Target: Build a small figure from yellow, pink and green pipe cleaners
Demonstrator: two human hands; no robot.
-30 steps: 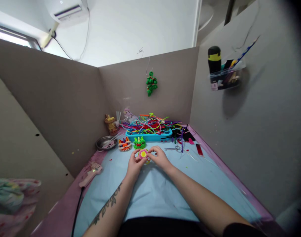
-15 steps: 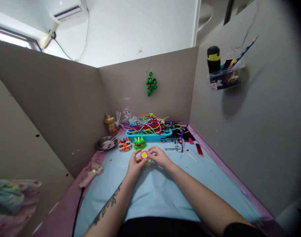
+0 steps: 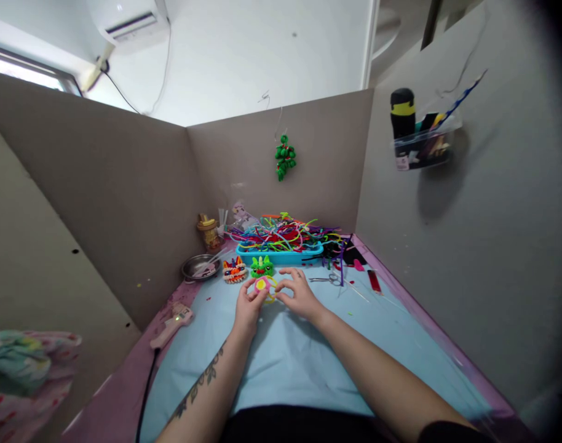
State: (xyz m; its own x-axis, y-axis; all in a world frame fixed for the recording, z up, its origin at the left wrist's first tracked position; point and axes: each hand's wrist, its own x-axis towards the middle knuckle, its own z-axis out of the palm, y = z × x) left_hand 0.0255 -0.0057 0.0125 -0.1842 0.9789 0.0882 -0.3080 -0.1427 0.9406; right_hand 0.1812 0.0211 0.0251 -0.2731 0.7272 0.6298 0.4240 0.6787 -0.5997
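My left hand (image 3: 247, 305) is closed on a small pink piece with a yellow centre (image 3: 262, 285), held above the blue cloth. A yellow pipe cleaner (image 3: 272, 282) curves out from behind this piece toward the right. At its bend, my right hand (image 3: 300, 295) pinches the pipe cleaner with thumb and forefinger, the other fingers raised. Just beyond the hands stand a green animal-head figure (image 3: 262, 267) and an orange and white one (image 3: 235, 271), both fuzzy.
A blue tray (image 3: 281, 257) piled with colourful pipe cleaners is at the back. Scissors (image 3: 327, 280) and a red strip (image 3: 374, 282) lie to the right. On the left are a metal bowl (image 3: 200, 268) and a pink glue gun (image 3: 173, 326) with a black cord.
My right hand has drawn away from the pink piece to the right, and the yellow loop shows more. The left hand has shifted slightly left, turning the piece.
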